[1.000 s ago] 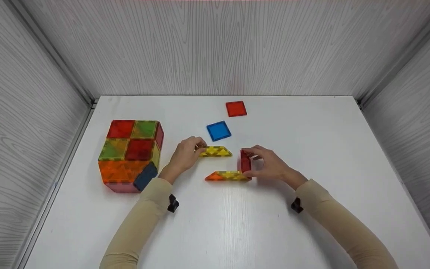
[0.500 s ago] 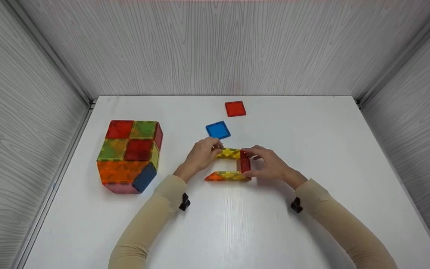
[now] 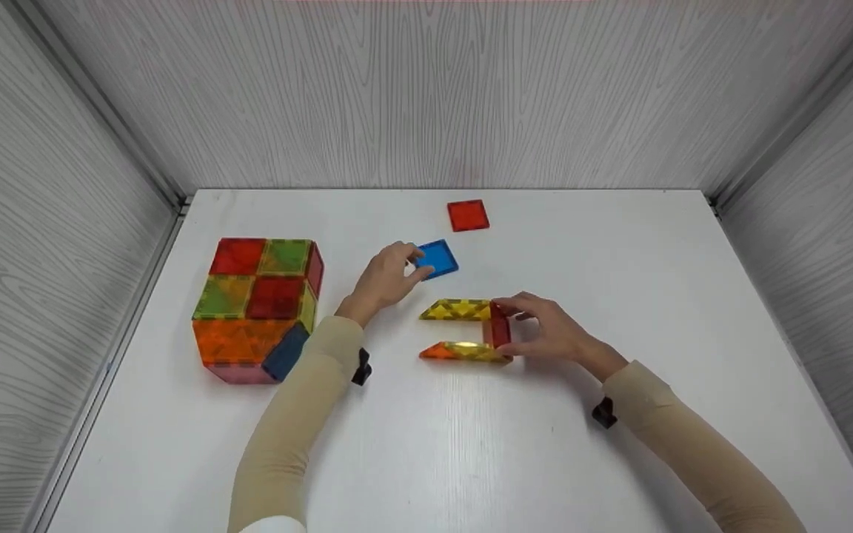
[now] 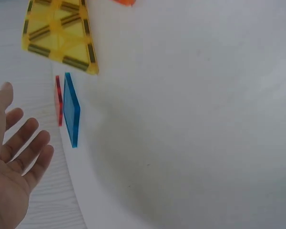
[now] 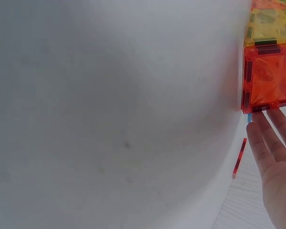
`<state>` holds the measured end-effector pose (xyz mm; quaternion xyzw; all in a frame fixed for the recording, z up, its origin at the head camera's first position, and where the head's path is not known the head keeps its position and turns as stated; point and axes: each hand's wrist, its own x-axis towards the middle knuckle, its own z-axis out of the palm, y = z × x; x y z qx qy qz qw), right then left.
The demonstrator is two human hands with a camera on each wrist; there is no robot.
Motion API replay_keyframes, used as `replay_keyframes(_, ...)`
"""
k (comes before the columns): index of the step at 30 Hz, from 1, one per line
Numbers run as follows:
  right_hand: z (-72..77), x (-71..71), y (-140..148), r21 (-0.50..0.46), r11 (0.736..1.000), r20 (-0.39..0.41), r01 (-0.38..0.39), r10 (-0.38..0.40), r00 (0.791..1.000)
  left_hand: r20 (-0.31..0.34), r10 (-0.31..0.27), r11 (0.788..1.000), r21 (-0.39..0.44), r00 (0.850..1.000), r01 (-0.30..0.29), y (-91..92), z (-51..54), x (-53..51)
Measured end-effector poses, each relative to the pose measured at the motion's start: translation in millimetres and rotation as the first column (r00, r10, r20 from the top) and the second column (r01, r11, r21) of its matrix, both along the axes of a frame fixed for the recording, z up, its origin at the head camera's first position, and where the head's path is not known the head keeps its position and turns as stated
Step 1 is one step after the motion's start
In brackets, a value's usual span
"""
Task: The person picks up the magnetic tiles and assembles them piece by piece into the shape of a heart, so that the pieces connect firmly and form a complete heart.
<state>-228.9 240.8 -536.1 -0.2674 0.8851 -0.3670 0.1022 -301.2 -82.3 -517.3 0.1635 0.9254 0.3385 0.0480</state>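
My left hand (image 3: 386,275) hovers by the blue square magnetic tile (image 3: 437,258), fingers spread loosely and holding nothing; the left wrist view shows a gap between the hand and that blue tile (image 4: 72,110). Between thumb and fingers, my right hand (image 3: 549,326) grips the two ends of an upright red magnetic tile (image 3: 500,326). Its fingertips touch the edge of the red tile (image 5: 271,76) in the right wrist view. A yellow wall (image 3: 456,309) joins the red tile's far end. A yellow and orange wall (image 3: 463,352) joins the near end, making three sides with the left side open.
A red square tile (image 3: 468,215) lies flat near the back of the white table (image 3: 619,252). To the left stands a large block of magnetic tiles (image 3: 256,303) in red, green, orange and blue, close to my left forearm. Grey panels (image 3: 426,96) enclose the table.
My left hand brought the yellow wall right against the red tile, let go, and moved back to the blue tile. The joined walls and my right hand shifted slightly right.
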Motion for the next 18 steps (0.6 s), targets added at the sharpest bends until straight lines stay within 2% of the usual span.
replay_keyframes(4,-0.7,0.4,1,-0.005,1.0,-0.001,0.0,0.0,1.0,0.007,0.04,0.994,-0.106,0.999,-0.039,2.8,-8.2,-20.3)
replay_keyframes(7,-1.1,0.7,1,0.0,1.0,0.003,0.003,-0.003,1.0,0.024,0.054,0.985,-0.164,0.998,-0.049,7.1,-15.7,-29.5)
replay_keyframes(12,-1.4,1.4,1,-0.005,1.0,0.002,0.004,-0.004,1.0,0.041,0.038,0.976,-0.218,0.998,-0.028,12.3,-23.6,-35.1)
replay_keyframes(18,-1.7,0.6,1,0.003,1.0,-0.012,-0.001,0.001,1.0,0.041,0.03,0.974,-0.226,0.999,-0.02,10.1,-24.8,-36.2)
